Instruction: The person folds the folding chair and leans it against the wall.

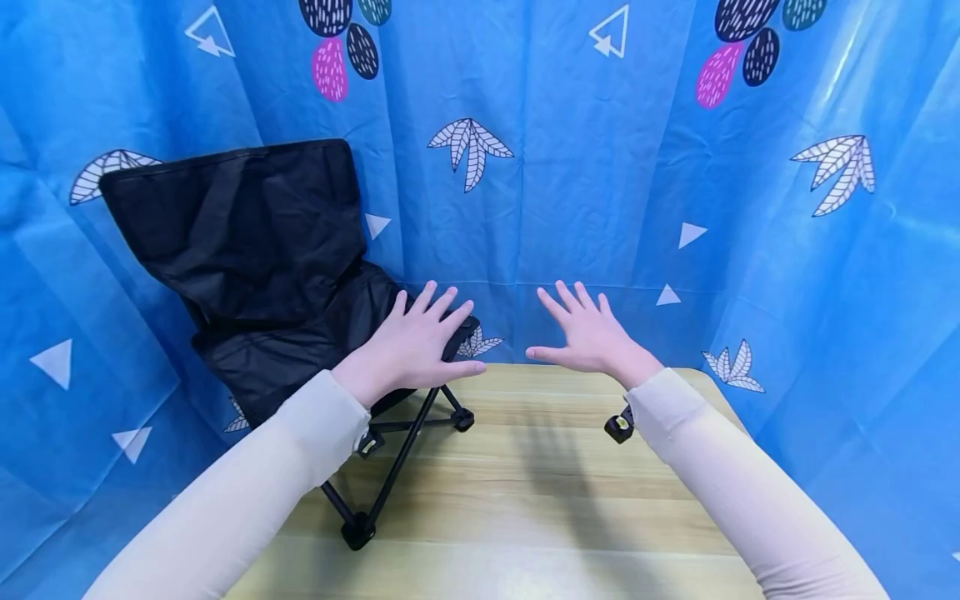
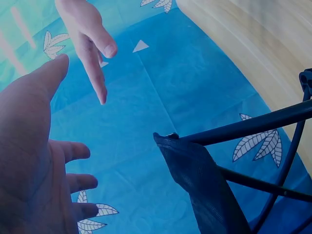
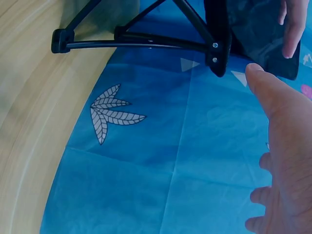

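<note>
one sleeve (image 1: 738,487) per hand (image 1: 592,342), head view only

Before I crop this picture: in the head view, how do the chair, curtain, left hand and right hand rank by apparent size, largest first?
1. Curtain
2. Chair
3. Left hand and right hand: too alike to rank.

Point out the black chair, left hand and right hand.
Black chair (image 1: 288,354): head view, on the seat fabric.
Left hand (image 1: 411,343): head view, back of the hand.
Right hand (image 1: 591,335): head view, back of the hand.
</note>
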`<state>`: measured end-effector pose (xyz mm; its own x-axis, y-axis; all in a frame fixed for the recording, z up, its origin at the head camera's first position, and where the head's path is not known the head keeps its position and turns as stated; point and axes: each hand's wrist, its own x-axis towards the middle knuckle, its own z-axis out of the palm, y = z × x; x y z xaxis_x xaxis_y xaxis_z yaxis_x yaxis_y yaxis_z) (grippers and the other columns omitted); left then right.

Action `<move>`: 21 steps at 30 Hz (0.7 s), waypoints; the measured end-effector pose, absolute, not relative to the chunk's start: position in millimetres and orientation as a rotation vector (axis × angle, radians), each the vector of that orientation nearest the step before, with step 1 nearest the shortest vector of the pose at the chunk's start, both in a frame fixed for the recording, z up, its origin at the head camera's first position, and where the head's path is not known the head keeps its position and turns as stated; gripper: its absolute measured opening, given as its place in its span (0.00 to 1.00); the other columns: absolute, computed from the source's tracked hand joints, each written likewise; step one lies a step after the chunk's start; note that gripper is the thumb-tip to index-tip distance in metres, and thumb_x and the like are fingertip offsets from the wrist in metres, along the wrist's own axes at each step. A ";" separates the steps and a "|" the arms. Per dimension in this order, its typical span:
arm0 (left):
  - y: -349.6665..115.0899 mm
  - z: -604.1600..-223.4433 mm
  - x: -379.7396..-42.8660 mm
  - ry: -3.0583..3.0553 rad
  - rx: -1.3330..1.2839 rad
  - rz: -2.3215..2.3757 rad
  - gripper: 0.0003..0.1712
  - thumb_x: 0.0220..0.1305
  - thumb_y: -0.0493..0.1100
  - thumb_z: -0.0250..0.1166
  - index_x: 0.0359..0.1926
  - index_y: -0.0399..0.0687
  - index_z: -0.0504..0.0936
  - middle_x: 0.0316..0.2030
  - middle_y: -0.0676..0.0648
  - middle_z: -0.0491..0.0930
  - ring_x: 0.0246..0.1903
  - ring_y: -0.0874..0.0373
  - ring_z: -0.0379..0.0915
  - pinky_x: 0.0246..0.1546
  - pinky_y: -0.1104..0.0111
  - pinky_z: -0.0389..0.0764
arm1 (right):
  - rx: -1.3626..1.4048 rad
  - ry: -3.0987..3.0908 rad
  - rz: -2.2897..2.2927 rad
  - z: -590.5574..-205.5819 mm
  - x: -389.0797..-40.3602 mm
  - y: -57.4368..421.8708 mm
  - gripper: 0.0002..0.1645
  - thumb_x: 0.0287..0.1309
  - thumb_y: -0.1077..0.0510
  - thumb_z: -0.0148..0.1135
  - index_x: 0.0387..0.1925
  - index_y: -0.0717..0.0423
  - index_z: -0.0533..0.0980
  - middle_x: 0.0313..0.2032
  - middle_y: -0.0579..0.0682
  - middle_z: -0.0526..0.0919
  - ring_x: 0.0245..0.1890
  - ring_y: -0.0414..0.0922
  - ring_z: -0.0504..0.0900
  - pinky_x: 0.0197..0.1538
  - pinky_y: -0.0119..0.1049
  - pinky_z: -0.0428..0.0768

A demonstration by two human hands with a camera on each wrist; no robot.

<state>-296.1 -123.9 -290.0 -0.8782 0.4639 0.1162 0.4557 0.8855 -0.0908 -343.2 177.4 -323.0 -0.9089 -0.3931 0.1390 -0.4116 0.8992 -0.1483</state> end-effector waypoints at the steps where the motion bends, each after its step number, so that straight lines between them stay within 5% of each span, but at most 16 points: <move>1: -124.7 -290.0 -294.8 -2.917 -0.719 0.084 0.60 0.69 0.85 0.52 0.88 0.57 0.55 0.88 0.42 0.49 0.88 0.36 0.37 0.82 0.30 0.48 | 0.634 -2.957 0.272 -323.1 -343.0 177.0 0.65 0.66 0.22 0.62 0.90 0.43 0.44 0.88 0.61 0.41 0.88 0.68 0.37 0.83 0.74 0.37; 11: -133.2 -283.4 -281.0 -2.916 -0.778 0.089 0.60 0.67 0.82 0.60 0.86 0.53 0.60 0.86 0.40 0.56 0.86 0.35 0.46 0.81 0.31 0.54 | 0.686 -2.934 0.290 -326.0 -344.4 173.2 0.66 0.65 0.24 0.65 0.89 0.45 0.46 0.88 0.60 0.44 0.88 0.67 0.42 0.84 0.72 0.42; 21: -151.0 -281.3 -274.8 -2.875 -0.790 0.080 0.58 0.67 0.78 0.65 0.84 0.49 0.64 0.82 0.37 0.64 0.80 0.36 0.63 0.75 0.39 0.71 | 0.729 -2.883 0.306 -325.7 -343.6 166.8 0.67 0.64 0.27 0.69 0.89 0.46 0.47 0.88 0.60 0.46 0.88 0.64 0.46 0.85 0.70 0.44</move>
<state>-274.8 -151.0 -281.3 -0.8478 0.5119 0.1387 0.5033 0.8590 -0.0937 -343.6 166.8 -325.7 -0.8700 -0.4523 0.1961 -0.4834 0.8608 -0.1593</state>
